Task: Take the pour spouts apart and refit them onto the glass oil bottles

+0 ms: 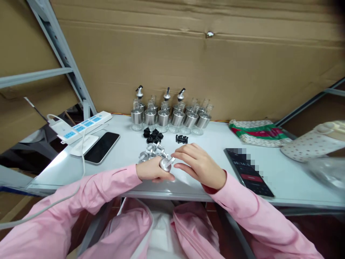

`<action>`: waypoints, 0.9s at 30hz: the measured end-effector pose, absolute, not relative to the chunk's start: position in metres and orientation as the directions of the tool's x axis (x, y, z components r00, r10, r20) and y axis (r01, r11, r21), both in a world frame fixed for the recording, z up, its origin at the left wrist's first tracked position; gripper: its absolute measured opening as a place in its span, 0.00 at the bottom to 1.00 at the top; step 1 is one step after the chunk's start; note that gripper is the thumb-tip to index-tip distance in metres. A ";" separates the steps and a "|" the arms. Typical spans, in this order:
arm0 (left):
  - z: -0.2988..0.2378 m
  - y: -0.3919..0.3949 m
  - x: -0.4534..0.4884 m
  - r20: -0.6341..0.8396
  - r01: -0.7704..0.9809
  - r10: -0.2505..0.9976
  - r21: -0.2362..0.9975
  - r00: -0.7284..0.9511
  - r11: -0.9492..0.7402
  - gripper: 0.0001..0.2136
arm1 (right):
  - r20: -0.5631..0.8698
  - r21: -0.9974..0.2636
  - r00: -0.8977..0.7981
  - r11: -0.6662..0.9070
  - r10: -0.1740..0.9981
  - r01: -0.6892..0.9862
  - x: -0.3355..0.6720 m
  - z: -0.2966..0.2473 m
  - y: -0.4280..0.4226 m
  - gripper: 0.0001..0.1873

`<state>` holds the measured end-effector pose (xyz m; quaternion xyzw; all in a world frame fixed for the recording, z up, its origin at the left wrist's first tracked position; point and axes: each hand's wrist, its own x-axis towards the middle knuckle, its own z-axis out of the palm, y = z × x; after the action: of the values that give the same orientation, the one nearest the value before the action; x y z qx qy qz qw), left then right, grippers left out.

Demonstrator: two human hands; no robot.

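Note:
My left hand (152,171) rests on the pale table (215,169), its fingers closed round a silver pourer cap (165,163) with a clear spout. My right hand (196,163) lies just to the right of it, fingers curled, fingertips touching the cap's spout end. Right behind my hands is a heap of more silver caps (151,151). Beyond that lie several black rubber stoppers (153,135) and a small cluster of black parts (182,139). A row of glass bottles with steel bands (169,117) stands at the back; three carry pourer tops.
A white power strip (81,126), a white pad and a black phone (101,146) lie at the left. A dark tablet (249,172) showing a timer lies at the right, with a red-green folded cloth (254,132) and a dotted pouch (312,144) beyond. A cardboard wall stands behind.

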<state>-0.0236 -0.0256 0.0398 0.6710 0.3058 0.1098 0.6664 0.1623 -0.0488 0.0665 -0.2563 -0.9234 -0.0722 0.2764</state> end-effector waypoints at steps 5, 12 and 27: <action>0.053 -0.034 -0.020 -0.276 0.334 0.556 0.943 0.784 -0.003 0.18 | 0.520 0.157 -0.779 0.857 0.351 0.491 0.159 0.076 -0.061 0.12; 0.068 -0.033 -0.018 0.019 0.687 0.738 0.352 0.674 -0.636 0.07 | 0.486 0.323 -0.748 0.702 0.453 0.635 0.151 0.079 -0.074 0.13; 0.069 -0.027 -0.016 0.196 0.644 0.619 -0.101 0.761 -0.759 0.06 | 0.627 0.182 -0.631 0.702 0.456 0.688 0.158 0.055 -0.067 0.18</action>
<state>-0.0165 -0.0274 0.0695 0.9347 0.3377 0.0753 -0.0812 0.1581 -0.0674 0.0553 -0.3255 -0.8790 -0.2072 0.2801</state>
